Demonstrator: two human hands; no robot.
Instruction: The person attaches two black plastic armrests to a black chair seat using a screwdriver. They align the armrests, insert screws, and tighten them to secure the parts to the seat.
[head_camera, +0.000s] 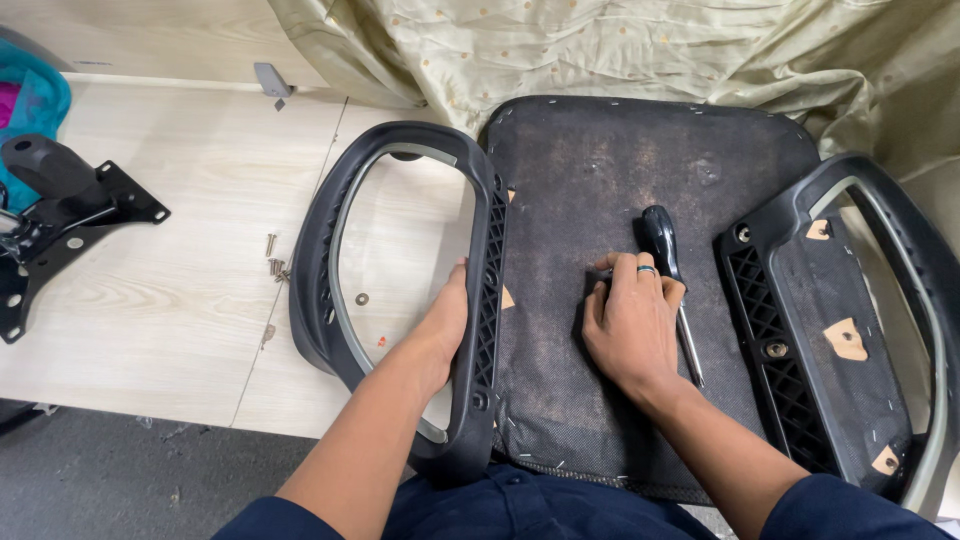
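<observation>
From the head camera, an upturned seat base (600, 200) lies on a pale wood-grain table (170, 300), its near edge overhanging toward the person's lap. The base is flat, covered in dusty black fabric stapled along the rim. Two black plastic armrest loops flank it. The left armrest (330, 250) stands against the base's left edge, with a ribbed inner face; the left hand (440, 325) reaches through the loop and presses flat against that inner bar, fingers wrapped out of sight, so how tightly it holds cannot be told. The right armrest (850, 300) lies on the base's right side, its ribbed mounting plate touching the fabric.

The right hand (630, 320) rests palm down on the middle of the base, fingers curled together, closed loosely on nothing visible. Just beside its fingertips lies one screwdriver (670, 280) with a black handle and steel shaft, touching the hand's outer edge.

Open table lies left of the left armrest. There, a small cluster of loose screws (274, 262) sits near the loop, and one washer (361, 299) lies inside it. Farther left, well apart, a black metal seat mechanism (60, 215) rests at the table's edge. Crumpled pale green cloth (620, 45) lies beyond the far rim.
</observation>
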